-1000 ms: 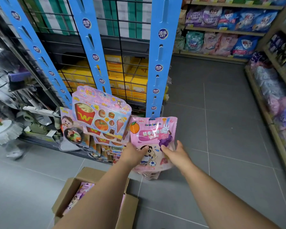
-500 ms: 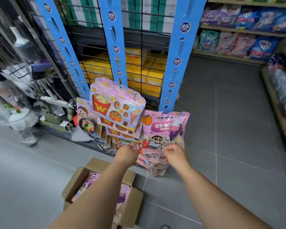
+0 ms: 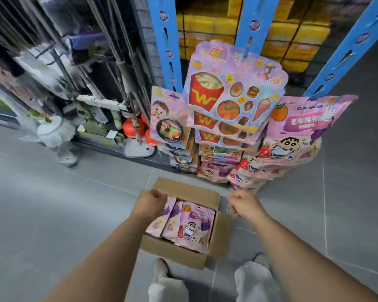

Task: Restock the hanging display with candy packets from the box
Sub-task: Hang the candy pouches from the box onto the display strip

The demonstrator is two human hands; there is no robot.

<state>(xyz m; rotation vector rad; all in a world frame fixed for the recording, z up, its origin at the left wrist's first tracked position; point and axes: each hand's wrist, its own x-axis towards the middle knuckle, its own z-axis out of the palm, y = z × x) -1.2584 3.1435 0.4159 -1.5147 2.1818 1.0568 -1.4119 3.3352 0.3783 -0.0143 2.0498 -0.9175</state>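
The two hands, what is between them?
Head view: the open brown cardboard box and its pink candy packets lie between the left hand and the right hand.

1. The left forearm (image 3: 109, 243) and right forearm (image 3: 292, 251), both bare, reach forward and down, angling slightly towards each other.
2. The left hand (image 3: 150, 202) is turned back-up with its fingers curled under. Blur hides whether they grip anything.
3. The right hand (image 3: 243, 204) hangs well apart from it, fingers loosely curled, holding nothing.
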